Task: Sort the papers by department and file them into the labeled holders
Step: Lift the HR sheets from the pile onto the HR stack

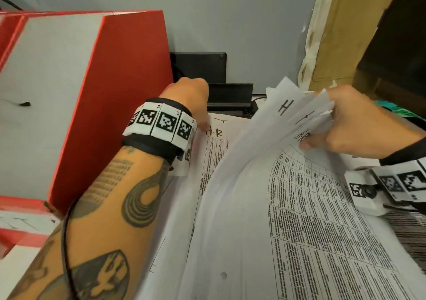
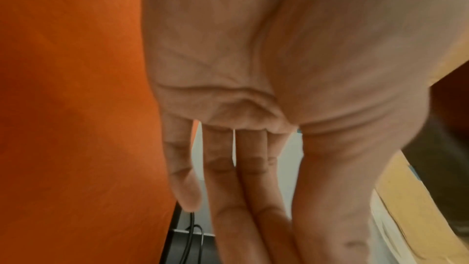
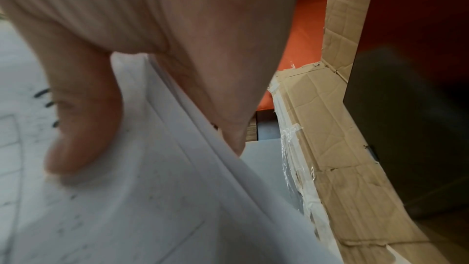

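A stack of printed papers [image 1: 288,219] with handwritten department letters at the top lies in front of me. My right hand [image 1: 341,124] grips the lifted top corners of several sheets [image 1: 297,106], thumb [image 3: 83,127] pressed on the paper [image 3: 142,198]. Beneath them a flat sheet marked "H.R" [image 1: 215,136] shows. My left hand [image 1: 189,90] is stretched forward beside the red file holder [image 1: 119,106], fingers [image 2: 236,198] straight and holding nothing. In the left wrist view the red holder wall [image 2: 76,107] fills the left side.
More red and white holders [image 1: 20,226] stand at the left. A grey partition [image 1: 230,27] closes the back, with a black device [image 1: 200,66] and a black stand [image 1: 230,96] before it. Taped cardboard [image 1: 341,30] rises at the right.
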Demonstrator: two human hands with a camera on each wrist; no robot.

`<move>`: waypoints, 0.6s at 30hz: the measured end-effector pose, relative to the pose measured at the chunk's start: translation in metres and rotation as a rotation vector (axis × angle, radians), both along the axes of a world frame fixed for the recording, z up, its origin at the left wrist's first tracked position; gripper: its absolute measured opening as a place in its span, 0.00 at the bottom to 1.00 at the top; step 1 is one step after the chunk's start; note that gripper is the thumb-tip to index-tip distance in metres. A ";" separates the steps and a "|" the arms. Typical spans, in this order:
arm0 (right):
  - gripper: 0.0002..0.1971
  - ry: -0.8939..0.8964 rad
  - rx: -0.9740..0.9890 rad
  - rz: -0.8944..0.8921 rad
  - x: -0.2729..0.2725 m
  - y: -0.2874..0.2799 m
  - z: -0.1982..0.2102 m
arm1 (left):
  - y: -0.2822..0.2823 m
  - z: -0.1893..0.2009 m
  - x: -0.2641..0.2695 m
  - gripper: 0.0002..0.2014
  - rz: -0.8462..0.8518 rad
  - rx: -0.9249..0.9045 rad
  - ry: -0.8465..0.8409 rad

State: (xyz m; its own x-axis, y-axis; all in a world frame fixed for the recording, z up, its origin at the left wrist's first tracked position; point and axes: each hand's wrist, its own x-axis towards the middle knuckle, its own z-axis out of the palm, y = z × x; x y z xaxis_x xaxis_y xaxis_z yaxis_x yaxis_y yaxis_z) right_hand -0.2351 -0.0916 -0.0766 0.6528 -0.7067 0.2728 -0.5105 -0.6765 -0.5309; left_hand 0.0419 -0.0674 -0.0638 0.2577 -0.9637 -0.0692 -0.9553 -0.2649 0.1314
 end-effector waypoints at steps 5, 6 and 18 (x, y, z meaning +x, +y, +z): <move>0.18 -0.071 0.082 0.091 0.006 0.008 0.002 | 0.013 0.021 -0.007 0.12 -0.075 -0.116 0.128; 0.19 -0.075 0.068 0.110 0.008 0.009 0.002 | 0.017 0.026 -0.009 0.09 -0.129 -0.133 0.187; 0.36 -0.081 0.036 0.113 0.001 -0.002 0.001 | 0.013 0.014 -0.008 0.23 -0.393 -0.028 0.507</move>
